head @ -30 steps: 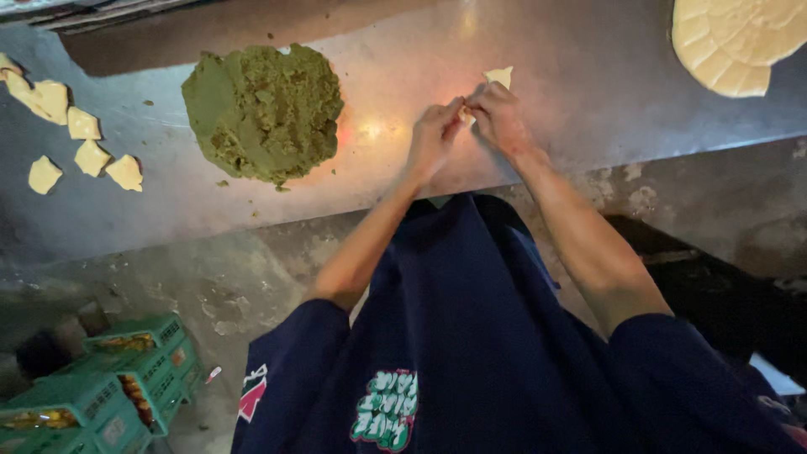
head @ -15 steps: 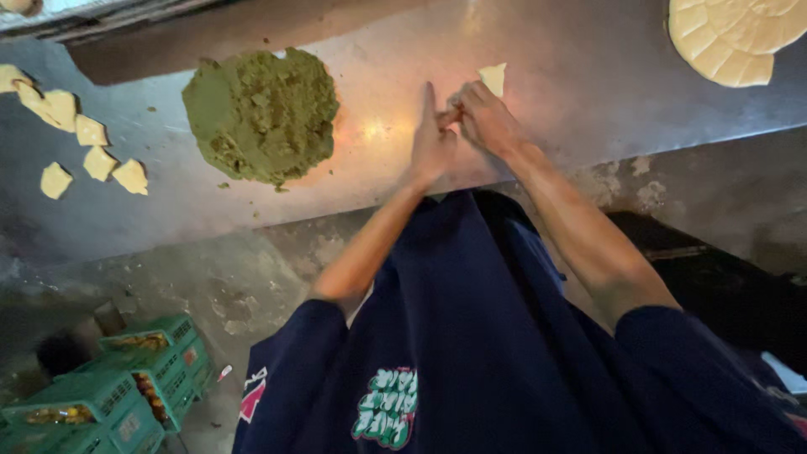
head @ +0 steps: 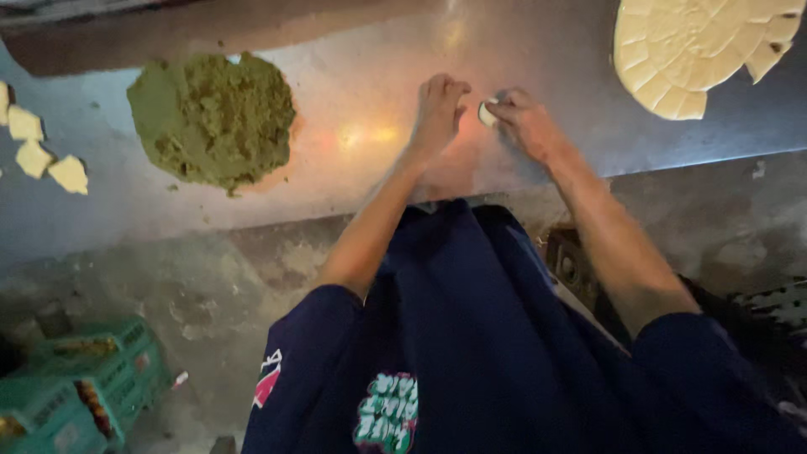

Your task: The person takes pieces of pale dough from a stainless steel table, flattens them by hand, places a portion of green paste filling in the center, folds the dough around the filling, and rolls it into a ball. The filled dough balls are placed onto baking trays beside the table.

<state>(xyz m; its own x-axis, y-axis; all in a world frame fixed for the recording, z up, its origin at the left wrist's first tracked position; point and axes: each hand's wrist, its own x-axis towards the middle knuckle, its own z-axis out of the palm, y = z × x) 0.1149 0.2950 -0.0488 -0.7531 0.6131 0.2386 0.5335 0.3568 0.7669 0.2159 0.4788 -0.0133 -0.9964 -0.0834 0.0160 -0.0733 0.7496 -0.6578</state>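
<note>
Your right hand (head: 525, 126) pinches a small pale dough piece (head: 487, 113) in its fingertips, just above the shiny metal table (head: 378, 76). Your left hand (head: 437, 113) rests beside it, fingers curled and holding nothing. The piece looks light, soft and easy to tear — so hold it gently by its edges. The green filling heap (head: 210, 118) sits well apart.

dim, soft motion blur, warm glare on the steel counter (head: 370, 134)

Green filling mound (head: 210, 122); pale cream dough sheet (head: 689, 50); navy shirt (head: 471, 353); green crates (head: 76, 391).
</note>
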